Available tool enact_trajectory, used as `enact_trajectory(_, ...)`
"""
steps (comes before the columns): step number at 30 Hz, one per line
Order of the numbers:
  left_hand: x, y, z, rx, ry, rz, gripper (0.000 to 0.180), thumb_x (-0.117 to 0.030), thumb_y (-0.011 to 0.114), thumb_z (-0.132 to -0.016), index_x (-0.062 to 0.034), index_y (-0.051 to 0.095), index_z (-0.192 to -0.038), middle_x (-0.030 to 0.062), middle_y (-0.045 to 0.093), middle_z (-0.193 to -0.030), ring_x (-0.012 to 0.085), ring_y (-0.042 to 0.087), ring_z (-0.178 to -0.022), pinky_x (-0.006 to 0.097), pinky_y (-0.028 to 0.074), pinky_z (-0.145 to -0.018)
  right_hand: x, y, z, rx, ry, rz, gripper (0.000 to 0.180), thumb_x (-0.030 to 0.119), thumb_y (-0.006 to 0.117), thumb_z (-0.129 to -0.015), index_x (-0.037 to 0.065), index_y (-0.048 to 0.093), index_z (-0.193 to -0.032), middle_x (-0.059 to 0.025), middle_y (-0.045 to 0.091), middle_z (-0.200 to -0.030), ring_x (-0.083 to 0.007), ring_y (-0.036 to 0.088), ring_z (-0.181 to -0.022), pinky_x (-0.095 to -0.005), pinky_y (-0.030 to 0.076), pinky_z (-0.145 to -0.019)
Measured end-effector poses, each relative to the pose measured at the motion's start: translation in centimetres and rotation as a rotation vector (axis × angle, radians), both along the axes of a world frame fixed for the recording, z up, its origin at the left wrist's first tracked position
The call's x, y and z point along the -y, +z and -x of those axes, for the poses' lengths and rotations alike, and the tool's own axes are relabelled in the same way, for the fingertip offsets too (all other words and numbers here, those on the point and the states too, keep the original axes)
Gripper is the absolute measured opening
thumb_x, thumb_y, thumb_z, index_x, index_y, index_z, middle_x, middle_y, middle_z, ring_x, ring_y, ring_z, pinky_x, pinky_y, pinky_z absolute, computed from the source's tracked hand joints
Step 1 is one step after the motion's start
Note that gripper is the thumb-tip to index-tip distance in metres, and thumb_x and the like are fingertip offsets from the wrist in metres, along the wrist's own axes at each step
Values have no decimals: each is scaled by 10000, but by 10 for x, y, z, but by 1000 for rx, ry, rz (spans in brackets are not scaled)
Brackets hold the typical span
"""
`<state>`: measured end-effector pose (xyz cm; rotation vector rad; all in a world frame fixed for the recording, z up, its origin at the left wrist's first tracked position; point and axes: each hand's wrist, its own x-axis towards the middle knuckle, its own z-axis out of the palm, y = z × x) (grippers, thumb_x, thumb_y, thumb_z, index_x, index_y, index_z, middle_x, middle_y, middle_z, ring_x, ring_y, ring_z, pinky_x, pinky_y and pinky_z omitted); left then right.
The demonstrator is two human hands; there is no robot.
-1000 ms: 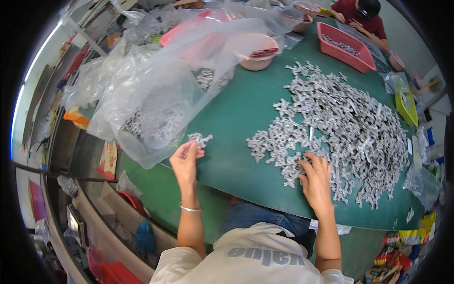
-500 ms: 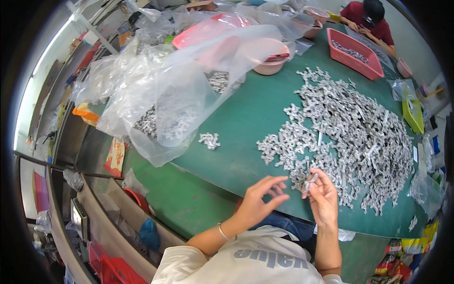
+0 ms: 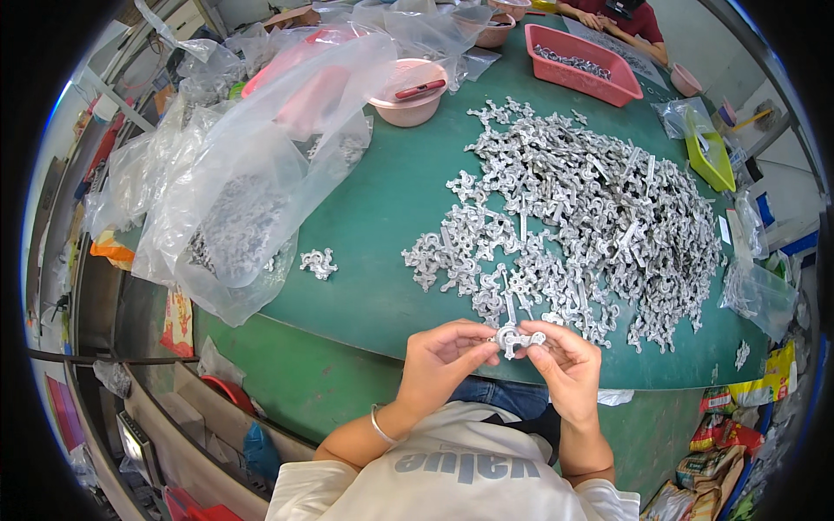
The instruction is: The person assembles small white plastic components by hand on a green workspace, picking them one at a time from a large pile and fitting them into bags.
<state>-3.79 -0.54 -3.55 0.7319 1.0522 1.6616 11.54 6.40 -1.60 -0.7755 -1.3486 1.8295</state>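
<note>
Between my hands is a small silver-grey metal casting (image 3: 514, 340), branched, with a ring-like middle and a thin stem pointing away from me. My left hand (image 3: 445, 356) pinches its left end, thumb and fingertips closed. At its other end, my right hand (image 3: 569, 363) grips it between thumb and fingers. Both hands are at the near edge of the green table (image 3: 365, 286). Just beyond them spreads a big heap of similar metal castings (image 3: 599, 200). A few lie apart in a small cluster (image 3: 319, 263) to the left.
Clear plastic sheeting (image 3: 217, 191) covers more castings at the left. Farther back stand a pink bowl (image 3: 408, 108) with a red phone-like object on it and a pink basket (image 3: 582, 74) holding metal parts. A green tray (image 3: 711, 161) lies right. Another person (image 3: 621, 22) sits at the far side.
My left hand has come over to the casting and taken hold of it alongside my right hand. The view has shifted, so the table's contents appear farther left and higher.
</note>
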Motion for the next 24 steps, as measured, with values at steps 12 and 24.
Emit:
enact_trajectory(12, 1, 4, 3, 11, -29, 0, 130, 72, 564, -807, 93, 601, -930, 176, 604, -887, 206, 619, -730, 294, 532, -672, -2, 10, 1, 221, -110, -524, 225, -80, 646, -698, -63, 635, -923, -145, 637, -867, -211, 599, -776, -284, 465, -699)
enact_trajectory(24, -1, 6, 2, 48, -82, -52, 136, 74, 557, -810, 95, 604, -935, 184, 601, -897, 216, 615, -746, 296, 525, -677, -2, 11, -3, 208, -143, -606, 242, -83, 663, -666, -42, 645, -904, -133, 626, -819, -215, 587, -738, -295, 458, -671)
